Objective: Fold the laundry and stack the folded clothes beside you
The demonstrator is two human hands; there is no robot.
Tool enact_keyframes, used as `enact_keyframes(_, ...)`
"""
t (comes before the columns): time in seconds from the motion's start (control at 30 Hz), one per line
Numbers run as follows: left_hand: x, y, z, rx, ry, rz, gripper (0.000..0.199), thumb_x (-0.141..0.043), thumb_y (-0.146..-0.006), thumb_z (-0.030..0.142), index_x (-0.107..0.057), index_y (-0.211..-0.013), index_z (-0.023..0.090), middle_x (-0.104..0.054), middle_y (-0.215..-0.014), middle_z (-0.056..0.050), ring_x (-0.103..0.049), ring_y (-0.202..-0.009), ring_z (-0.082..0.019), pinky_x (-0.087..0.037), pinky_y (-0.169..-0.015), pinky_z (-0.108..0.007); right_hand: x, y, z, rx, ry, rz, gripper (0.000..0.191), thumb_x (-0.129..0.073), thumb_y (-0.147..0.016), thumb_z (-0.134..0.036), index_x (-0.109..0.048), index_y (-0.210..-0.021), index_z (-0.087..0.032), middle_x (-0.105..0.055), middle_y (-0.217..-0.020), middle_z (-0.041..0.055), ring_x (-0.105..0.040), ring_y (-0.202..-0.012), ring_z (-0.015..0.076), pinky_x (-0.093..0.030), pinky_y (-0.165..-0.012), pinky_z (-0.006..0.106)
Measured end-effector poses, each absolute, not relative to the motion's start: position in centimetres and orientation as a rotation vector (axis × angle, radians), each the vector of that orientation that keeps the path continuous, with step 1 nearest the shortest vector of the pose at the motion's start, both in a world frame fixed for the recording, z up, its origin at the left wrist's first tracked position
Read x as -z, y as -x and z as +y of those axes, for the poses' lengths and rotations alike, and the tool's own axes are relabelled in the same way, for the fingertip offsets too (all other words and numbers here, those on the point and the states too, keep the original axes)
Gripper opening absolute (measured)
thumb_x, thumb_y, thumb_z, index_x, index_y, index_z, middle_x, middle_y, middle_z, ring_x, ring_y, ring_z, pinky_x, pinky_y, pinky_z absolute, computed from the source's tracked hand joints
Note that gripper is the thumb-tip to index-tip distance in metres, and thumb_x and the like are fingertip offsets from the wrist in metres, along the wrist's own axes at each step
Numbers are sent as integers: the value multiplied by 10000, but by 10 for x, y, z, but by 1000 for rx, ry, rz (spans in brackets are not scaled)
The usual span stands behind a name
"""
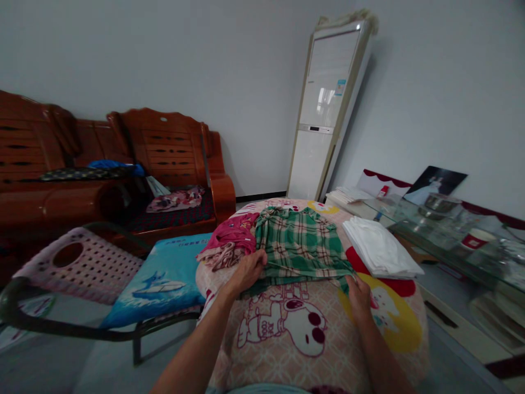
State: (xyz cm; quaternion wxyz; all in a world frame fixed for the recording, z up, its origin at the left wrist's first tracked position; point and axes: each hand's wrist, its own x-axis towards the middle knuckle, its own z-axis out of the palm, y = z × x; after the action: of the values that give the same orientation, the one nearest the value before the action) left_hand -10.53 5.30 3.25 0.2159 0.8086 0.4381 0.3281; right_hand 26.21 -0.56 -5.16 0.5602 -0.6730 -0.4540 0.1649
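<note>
A green plaid shirt (pixel 301 241) lies spread on a round table covered with a cartoon-print cloth (pixel 270 355). My left hand (pixel 249 271) is closed on the shirt's near left edge. At the near right corner, my right hand (pixel 359 293) pinches the same edge, which is stretched between both hands. A crumpled pink garment (pixel 233 238) sits just left of the shirt, partly touching it. To the right rests a folded stack of white cloth (pixel 381 246).
A chair with a blue cushion (pixel 164 279) stands left of the table. Wooden armchairs (pixel 164 148) line the wall behind it. A tall white air conditioner (pixel 322 109) stands in the corner. On the right, a glass-topped cabinet (pixel 443 235) holds a red-and-white cup (pixel 476 241).
</note>
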Motion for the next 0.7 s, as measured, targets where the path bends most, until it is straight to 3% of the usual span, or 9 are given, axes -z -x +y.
enact_keyframes(0.13, -24, 109, 53, -717, -2297, 1081, 269, -383, -641, 23, -603, -584, 167, -599, -689, -14, -552, -680, -132, -400, -681, -228, 51, -261, -6, -371, 1592, -1081, 411, -552, -748, -514, -716, -841, -149, -729, -871, 102, -623, -836, 269, -456, -780, 353)
enact_keyframes(0.3, -23, 109, 44, -435, -2366, 1094, 277, -491, -640, 49, -712, -707, 202, -670, -802, -11, -601, -761, -150, -423, -726, -226, 54, -262, -4, -328, 1616, -1090, 405, -535, -748, -533, -700, -771, -163, -725, -798, 91, -618, -780, 252, -456, -742, 341)
enact_keyframes(0.5, -22, 105, 32, -371, -2405, 1360, 153, -684, -646, 182, -700, -795, 208, -654, -872, -24, -602, -804, -180, -422, -705, -241, 56, -263, -2, -286, 1616, -1085, 418, -535, -730, -560, -676, -716, -167, -704, -741, 83, -591, -702, 229, -448, -671, 322)
enact_keyframes(0.7, -18, 98, 29, -290, -2462, 1480, 138, -632, -688, 131, -695, -786, 204, -669, -911, -47, -617, -836, -196, -428, -719, -264, 50, -259, -5, -298, 1610, -1096, 410, -520, -738, -554, -659, -702, -171, -684, -713, 66, -570, -678, 215, -437, -662, 313)
